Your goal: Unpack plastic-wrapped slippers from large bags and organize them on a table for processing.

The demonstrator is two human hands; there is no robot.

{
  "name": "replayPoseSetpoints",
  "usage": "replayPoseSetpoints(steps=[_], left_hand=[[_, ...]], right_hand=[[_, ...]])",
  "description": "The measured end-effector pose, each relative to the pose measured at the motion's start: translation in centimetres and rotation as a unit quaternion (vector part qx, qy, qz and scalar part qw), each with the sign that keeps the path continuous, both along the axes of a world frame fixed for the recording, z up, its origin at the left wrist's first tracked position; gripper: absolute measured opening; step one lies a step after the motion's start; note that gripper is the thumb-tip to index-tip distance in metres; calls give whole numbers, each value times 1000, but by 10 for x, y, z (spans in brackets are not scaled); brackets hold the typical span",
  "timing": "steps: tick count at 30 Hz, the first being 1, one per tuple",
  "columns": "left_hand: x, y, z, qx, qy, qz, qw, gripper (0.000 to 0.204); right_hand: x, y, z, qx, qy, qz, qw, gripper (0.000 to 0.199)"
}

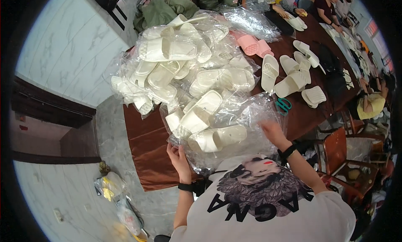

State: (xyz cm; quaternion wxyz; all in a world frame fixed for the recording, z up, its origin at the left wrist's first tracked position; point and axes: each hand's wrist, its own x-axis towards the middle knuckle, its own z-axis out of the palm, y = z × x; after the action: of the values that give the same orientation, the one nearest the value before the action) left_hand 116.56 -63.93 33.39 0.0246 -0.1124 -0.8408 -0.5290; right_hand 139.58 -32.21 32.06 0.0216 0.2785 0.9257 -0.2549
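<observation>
Hands (179, 155) (273, 132) | probably gripping plastic bag (234, 145) edges | slippers (209, 137) inside

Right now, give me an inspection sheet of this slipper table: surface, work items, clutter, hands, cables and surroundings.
Surface: long table under a brown cloth, crowded.
Work items: clear plastic bag holding white slippers, at the near edge.
Clutter: heap of bagged white slippers; loose white slippers; pink slippers; teal-handled scissors.
Hands: left hand grips the bag's near-left edge; right hand rests on its right side. Both wrists wear black bands.
Cables: nothing seen.
Surroundings: other people along the far end; wooden chair at right; bagged items on the floor at left.
</observation>
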Motion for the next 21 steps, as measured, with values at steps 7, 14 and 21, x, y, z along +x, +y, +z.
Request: replayPoseSetpoints(steps=[7,14,21], left_hand=[[-6,20,13,219,-229,23,948,53],[-22,34,1,212,-17,20,977,52],[-35,13,17,318,-164,-24,934,9]], right_hand=[[-56,11,36,-409,285,-112,860,26],[-66,9,54,-431,221,-132,865,24],[-46,-13,118,-400,327,-79,853,18]])
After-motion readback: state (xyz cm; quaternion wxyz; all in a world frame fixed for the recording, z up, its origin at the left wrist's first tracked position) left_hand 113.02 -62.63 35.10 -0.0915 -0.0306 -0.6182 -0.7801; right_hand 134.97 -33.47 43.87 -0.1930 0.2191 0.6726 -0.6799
